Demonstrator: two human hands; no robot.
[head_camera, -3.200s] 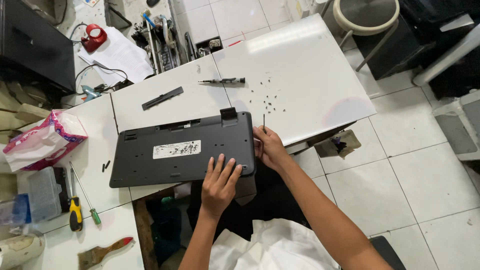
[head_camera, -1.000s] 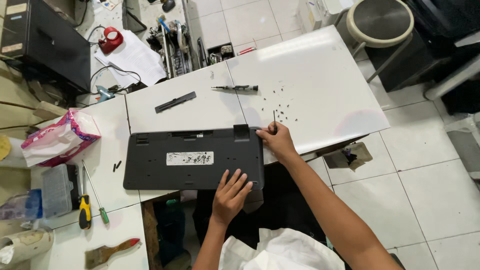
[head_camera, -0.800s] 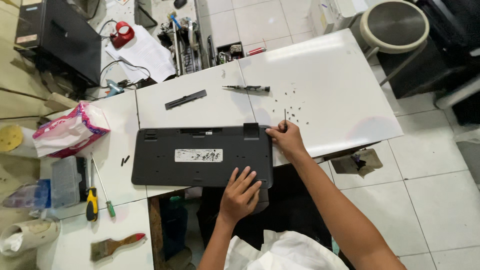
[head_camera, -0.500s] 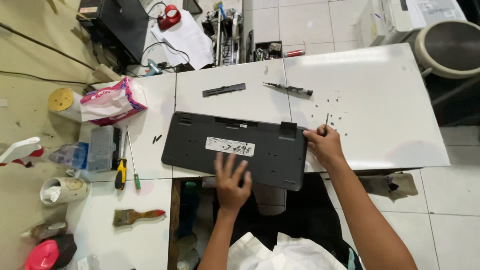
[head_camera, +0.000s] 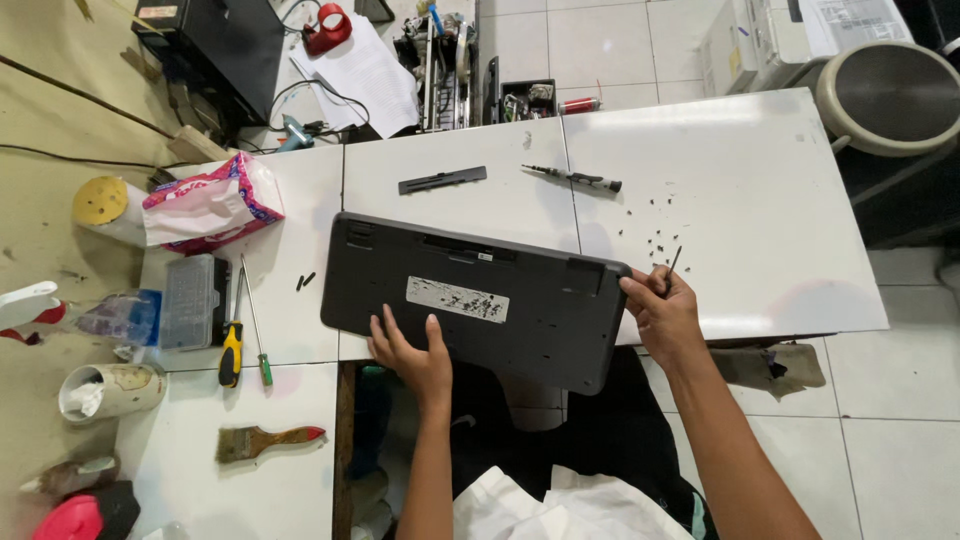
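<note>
A dark grey keyboard (head_camera: 480, 300) lies upside down on the white table (head_camera: 760, 200), its near edge hanging over the gap in front of me. My left hand (head_camera: 410, 350) rests flat on that near edge with fingers spread. At the keyboard's right end, my right hand (head_camera: 660, 315) touches the corner and pinches a thin dark screwdriver (head_camera: 673, 262), tip up. Several tiny black screws (head_camera: 655, 240) are scattered on the table just beyond it.
A second slim screwdriver (head_camera: 575, 178) and a black plastic strip (head_camera: 442, 180) lie behind the keyboard. To the left are a pink tissue pack (head_camera: 205, 205), a clear parts box (head_camera: 188, 300), a yellow-handled screwdriver (head_camera: 230, 350) and a paintbrush (head_camera: 265, 442). A round stool (head_camera: 890, 95) stands far right.
My view has swung left, showing more of the floor and clutter there. Both hands keep their places on the keyboard, which has barely moved.
</note>
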